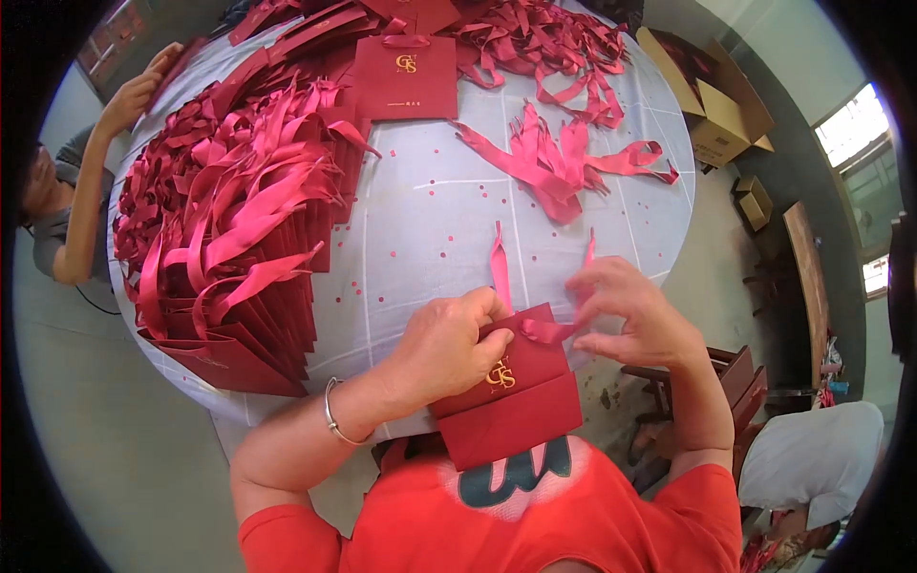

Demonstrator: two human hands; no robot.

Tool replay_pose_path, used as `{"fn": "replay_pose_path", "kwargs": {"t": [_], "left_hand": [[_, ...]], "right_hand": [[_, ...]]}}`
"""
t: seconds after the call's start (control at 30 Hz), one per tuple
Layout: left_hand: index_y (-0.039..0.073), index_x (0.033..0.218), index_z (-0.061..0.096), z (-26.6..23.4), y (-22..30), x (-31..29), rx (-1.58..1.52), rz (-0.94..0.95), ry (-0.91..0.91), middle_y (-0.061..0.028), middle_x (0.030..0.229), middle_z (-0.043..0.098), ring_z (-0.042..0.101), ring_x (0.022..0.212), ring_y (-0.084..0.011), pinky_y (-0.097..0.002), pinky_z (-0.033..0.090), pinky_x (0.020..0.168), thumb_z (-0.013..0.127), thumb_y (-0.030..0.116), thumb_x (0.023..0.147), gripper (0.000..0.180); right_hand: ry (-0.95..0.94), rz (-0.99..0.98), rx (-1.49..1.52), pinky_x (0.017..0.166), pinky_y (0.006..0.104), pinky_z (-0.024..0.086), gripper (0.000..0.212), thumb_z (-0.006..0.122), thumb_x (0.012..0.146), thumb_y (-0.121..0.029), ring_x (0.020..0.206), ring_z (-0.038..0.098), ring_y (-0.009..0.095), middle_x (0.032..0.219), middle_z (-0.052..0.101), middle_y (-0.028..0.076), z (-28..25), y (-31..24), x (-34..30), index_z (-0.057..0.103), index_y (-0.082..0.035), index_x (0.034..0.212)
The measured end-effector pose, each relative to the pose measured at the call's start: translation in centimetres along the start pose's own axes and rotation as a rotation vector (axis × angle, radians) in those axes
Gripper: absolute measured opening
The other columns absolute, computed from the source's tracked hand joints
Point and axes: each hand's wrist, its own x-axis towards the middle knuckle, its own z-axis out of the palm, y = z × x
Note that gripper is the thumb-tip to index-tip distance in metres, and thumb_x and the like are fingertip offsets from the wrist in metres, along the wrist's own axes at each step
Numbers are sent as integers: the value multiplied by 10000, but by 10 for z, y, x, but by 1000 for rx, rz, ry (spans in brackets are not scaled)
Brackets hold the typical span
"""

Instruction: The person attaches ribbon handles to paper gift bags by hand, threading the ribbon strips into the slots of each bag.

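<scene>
A dark red paper gift bag [512,420] with a gold emblem lies at the table's near edge, against my red shirt. My left hand [454,344] is closed on the bag's upper left edge, thumb on the front face. A pink ribbon [546,331] crosses the bag's top toward the right side. One ribbon tail [500,267] stretches onto the table beyond my left hand. My right hand [630,310] is at the bag's upper right corner, fingers curved and thumb apart from them. Another ribbon tail passes behind its fingers; contact with it is unclear.
A dense row of red bags with ribbon handles [239,248] fills the table's left. Loose pink ribbons [554,158] lie right of centre, and another bag [406,81] lies flat beyond. Small red dots are scattered on the white tablecloth [420,229]. Another person's arm [91,181] reaches in at left.
</scene>
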Motion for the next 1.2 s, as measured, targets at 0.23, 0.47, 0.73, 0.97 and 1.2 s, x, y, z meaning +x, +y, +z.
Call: {"fn": "replay_pose_path", "kwargs": {"t": [0.23,0.47,0.73,0.97,1.2], "left_hand": [[10,956,647,1,2,5,103,-17,-48,-160,791,688,694,725,-249,-351,520,653,669,119,810,183],[-4,947,652,0,1,5,-7,-34,-29,-138,777,702,682,713,-186,-316,521,650,659,88,816,160],[-6,983,673,-8,-7,3,-178,-144,-122,-137,828,696,663,733,-156,-301,512,669,556,-5,821,200],[19,974,708,-19,-6,-2,257,331,46,-150,829,662,627,782,-347,-417,500,714,536,-50,715,318],[27,1002,699,-32,2,0,238,159,-69,-153,840,689,649,815,-341,-414,509,740,605,-9,758,263]], "right_hand": [[93,110,-135,609,348,464,165,733,776,-83,681,615,201,711,627,24,-23,-22,-6,622,-74,897],[15,17,1109,609,292,469,294,786,768,-111,751,615,200,817,629,94,-45,0,-42,620,13,976],[461,-57,1244,524,283,491,593,773,765,-132,669,597,200,937,602,142,10,-12,-28,527,101,1252],[525,10,1239,646,325,559,389,542,922,3,784,675,225,1137,636,263,10,-28,2,514,74,1303],[654,2,394,689,284,521,30,675,834,38,779,634,194,1081,624,185,12,-18,14,649,52,843]]}}
